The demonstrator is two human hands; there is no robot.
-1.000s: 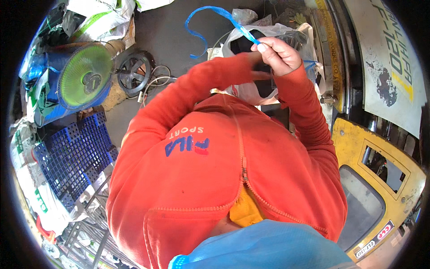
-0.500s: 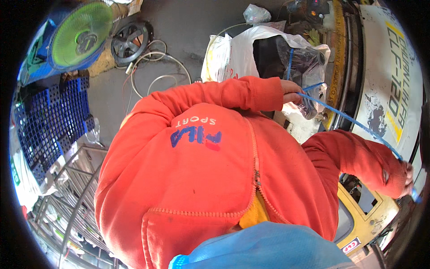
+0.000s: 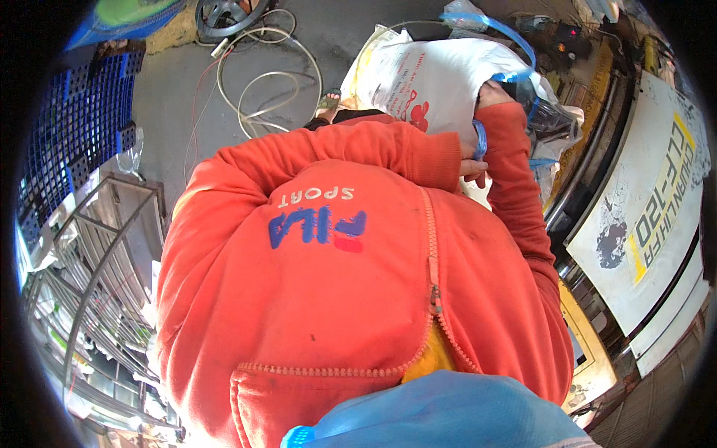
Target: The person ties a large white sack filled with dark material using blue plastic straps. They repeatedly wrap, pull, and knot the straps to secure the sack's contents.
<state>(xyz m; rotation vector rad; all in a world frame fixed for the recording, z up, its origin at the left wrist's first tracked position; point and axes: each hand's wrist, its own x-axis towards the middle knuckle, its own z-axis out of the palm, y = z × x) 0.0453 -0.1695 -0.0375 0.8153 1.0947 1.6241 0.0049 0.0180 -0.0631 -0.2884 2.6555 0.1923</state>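
A white plastic bag with red print [image 3: 429, 71] stands at the upper middle, just past my chest. Dark and clear plastic [image 3: 556, 119] bulges from its right side. My right hand [image 3: 494, 94] reaches to the bag's right edge, closed on a blue plastic strap [image 3: 514, 37] that arcs up beyond it; the fingertips are partly hidden. Nearer to me, my left hand [image 3: 473, 167] pinches another stretch of the strap at the bag's near side, its sleeve cuff covering part of the hand. The two hands are close together, with the right forearm passing beside the left fingers.
A white machine panel [image 3: 635, 216] stands on the right. Coiled hose [image 3: 269, 123] lies on the grey floor, near a dark wheel [image 3: 224, 15]. To the left are a blue plastic pallet [image 3: 82, 127] and a metal rack [image 3: 112, 239]. A sandalled foot [image 3: 328, 103] is beside the bag.
My right hand has come from far right, where it held the strap stretched out, to the bag's edge. My left hand has drawn slightly nearer to me, and the strap now loops above the bag.
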